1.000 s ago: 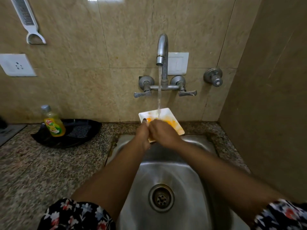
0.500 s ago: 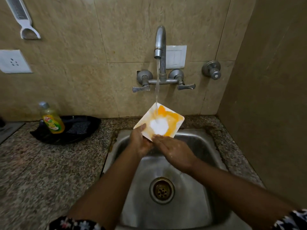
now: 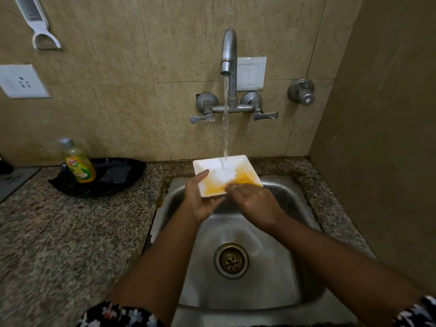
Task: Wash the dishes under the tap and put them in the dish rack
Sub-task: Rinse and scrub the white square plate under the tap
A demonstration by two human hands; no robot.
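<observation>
A square white plate [image 3: 213,167] smeared with orange-yellow residue is held over the steel sink [image 3: 278,286], under the running tap [image 3: 228,53]. The water stream lands near the plate's middle. My left hand [image 3: 200,199] grips the plate's left near corner, thumb on top and fingers underneath. My right hand [image 3: 254,201] lies over the plate's near right edge, its fingertips rubbing the orange smear. No dish rack is in view.
A yellow dish-soap bottle [image 3: 77,161] stands in a black dish [image 3: 122,182] with a dark scrubber on the granite counter [image 3: 59,232] to the left. A wall rises close on the right. The sink drain [image 3: 231,260] is uncovered.
The plate has gone from tilted up toward me to lying nearly flat under the stream. My right hand has moved up from below the plate onto its near right edge.
</observation>
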